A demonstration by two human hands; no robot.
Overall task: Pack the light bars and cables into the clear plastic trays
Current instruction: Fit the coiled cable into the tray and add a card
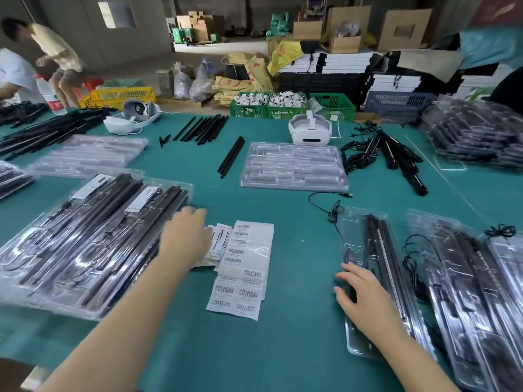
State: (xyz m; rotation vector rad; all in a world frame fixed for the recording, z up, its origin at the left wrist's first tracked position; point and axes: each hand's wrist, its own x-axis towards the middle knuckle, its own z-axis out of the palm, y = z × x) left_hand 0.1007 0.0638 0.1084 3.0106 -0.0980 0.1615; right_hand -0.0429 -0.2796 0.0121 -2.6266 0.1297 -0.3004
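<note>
Two hands over a green table (297, 349). Left hand (185, 236) reaches forward onto a small pile of tags (218, 246); its fingers curl down at the pile's left edge, motion-blurred, so whether it pinches a tag I cannot tell. Label sheets (244, 268) with barcodes lie just right of the tags, touching them.

Right hand (363, 297) lies flat, fingers spread and nearly straight, on the near-left part of a clear tray (358, 343). It holds nothing. Light bars (380, 250) sit lengthwise in that tray, just right of the fingers. A black cable (332, 212) trails from the tray's far end out onto the table.

Filled trays (85, 244) stacked at the left, bars and white cards inside. More filled trays (467, 278) at the right edge, a loose cable coil (413, 258) between them and the tray under the right hand.

Empty trays (294, 166) stacked at centre far, a second empty stack (87, 154) far left. Loose bars (202, 128) in a row beyond, a pair (232, 157) beside the centre stack. Tangle of bars and cables (387, 155) right of that stack.

One white headset (310, 130) behind the centre stack, another (133, 118) farther left. Green crates (291, 107) off the table's far edge. One person (53, 52) bends over at far left.
</note>
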